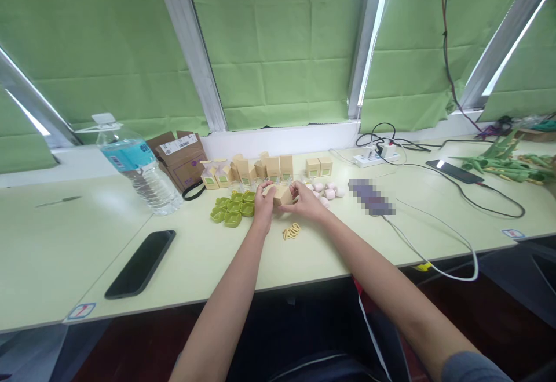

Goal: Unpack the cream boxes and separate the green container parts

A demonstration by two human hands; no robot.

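Observation:
My left hand (263,203) and my right hand (304,201) meet over the desk, both closed on a small tan cardboard box (281,195) held between them. Just left of my left hand lie several green plastic trays (232,208). A small pile of yellow bands (292,231) lies on the desk below my hands. Behind them stands a row of small tan boxes (273,167), some with open flaps. Several small pink-white round pieces (326,190) lie to the right of my right hand.
A large water bottle (139,167) and a brown carton (180,159) stand at the back left. A black phone (141,263) lies near the desk's front edge. A power strip (376,157), cables, another phone (454,171) and green plant-like items (506,162) are on the right.

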